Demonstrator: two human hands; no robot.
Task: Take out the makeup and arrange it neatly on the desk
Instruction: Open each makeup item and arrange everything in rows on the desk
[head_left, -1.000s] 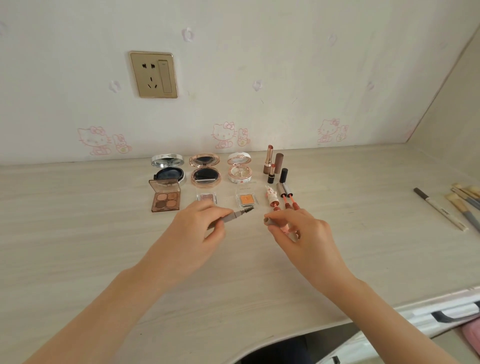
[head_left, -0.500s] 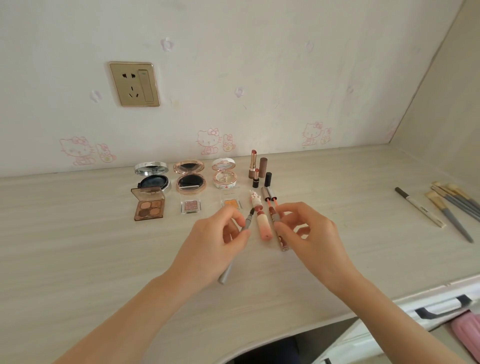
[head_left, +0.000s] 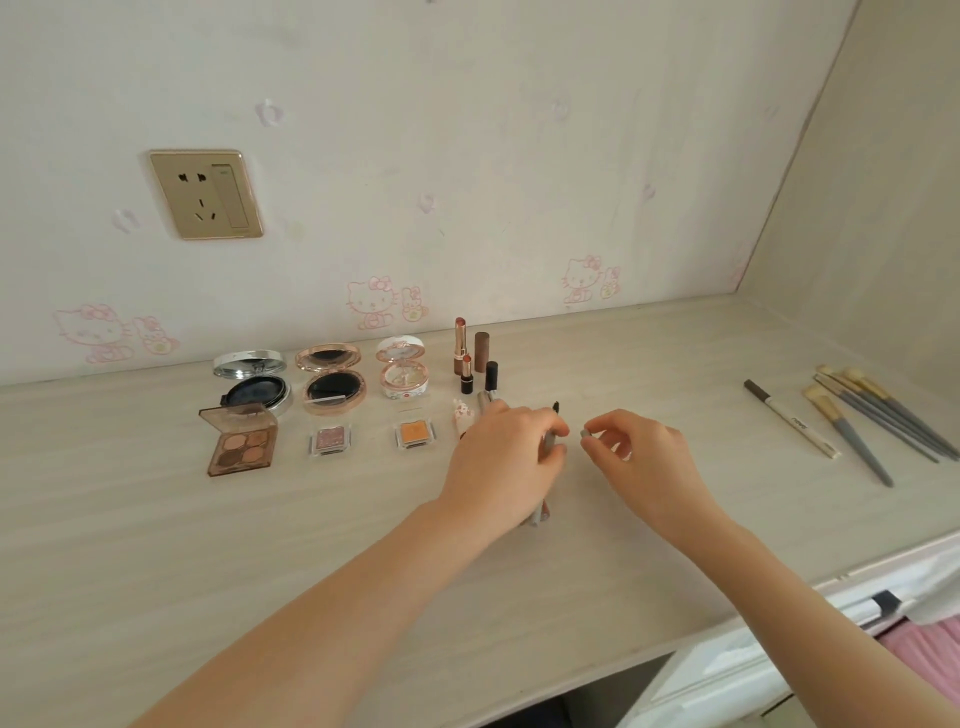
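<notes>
**Cap and wand apart, a crowded row underneath**

My left hand (head_left: 501, 460) sits just right of the frame's centre, its fingers curled round a slim grey wand (head_left: 549, 440). The dark tip pokes up past my knuckles and the tail shows below my palm. My right hand (head_left: 644, 457), close beside it, pinches a small grey piece between thumb and forefinger. I take it for the wand's cap (head_left: 586, 432), though it is too tiny to be sure. The two parts are near each other but not touching.

The risk lies under my left hand. It hovers over the lip tubes (head_left: 462, 415) lying on the worktop (head_left: 311, 545), and the upright lipsticks (head_left: 466, 374) stand just behind. A careless wrist could roll the tubes out of line or topple a lipstick. The bare tip could also smear my fingers or the worktop if I miss the cap. A pinch this light may let the cap slip and skitter towards the brushes (head_left: 883, 415) at the right edge.
</notes>
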